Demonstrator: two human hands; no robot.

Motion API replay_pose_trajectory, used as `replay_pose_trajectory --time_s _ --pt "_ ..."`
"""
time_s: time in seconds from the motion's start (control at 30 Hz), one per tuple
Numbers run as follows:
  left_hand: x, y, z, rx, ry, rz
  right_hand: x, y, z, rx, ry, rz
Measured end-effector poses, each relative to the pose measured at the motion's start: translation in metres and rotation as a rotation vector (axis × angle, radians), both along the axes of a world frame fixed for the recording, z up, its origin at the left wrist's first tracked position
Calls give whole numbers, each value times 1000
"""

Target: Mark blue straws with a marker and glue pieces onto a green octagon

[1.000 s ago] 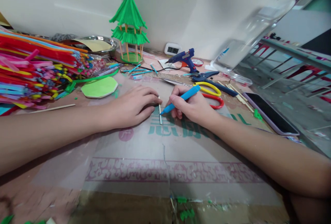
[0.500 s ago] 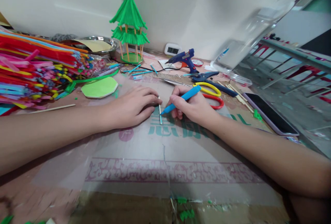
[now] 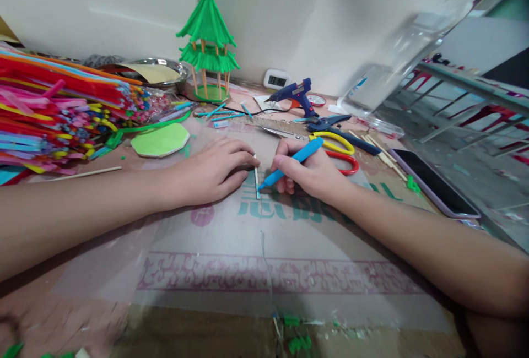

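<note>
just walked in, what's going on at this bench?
The person's right hand holds a blue marker, its tip at a thin stick near the closer end, where some blue shows. The left hand lies with its fingers at the stick's far end. Beyond the hands, a glue gun sits right of a green-roofed model.

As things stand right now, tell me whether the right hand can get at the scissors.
Probably yes: the scissors' yellow and red handles show just beyond the right hand, and nothing seems to lie over them. However, it holds the blue marker, which it would likely need to put down.
</note>
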State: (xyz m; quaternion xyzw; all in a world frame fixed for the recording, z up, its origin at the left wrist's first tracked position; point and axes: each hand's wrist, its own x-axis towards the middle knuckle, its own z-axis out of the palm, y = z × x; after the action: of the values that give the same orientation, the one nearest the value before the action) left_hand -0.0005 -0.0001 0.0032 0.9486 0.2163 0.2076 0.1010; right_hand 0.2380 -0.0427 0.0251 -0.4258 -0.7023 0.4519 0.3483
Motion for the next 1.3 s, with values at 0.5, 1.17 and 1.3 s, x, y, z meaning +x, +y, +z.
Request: replay_pose_trajectory --time_s 0.5,1.17,1.3 --pt "0 0 -1 1 13 -5 -2 0 3 -8 -59 -2" --pt "0 0 2 -9 29 -8 1 -5 2 -29 -74 62" --pt "0 0 2 -14 19 -8 1 -5 2 -33 -48 59"
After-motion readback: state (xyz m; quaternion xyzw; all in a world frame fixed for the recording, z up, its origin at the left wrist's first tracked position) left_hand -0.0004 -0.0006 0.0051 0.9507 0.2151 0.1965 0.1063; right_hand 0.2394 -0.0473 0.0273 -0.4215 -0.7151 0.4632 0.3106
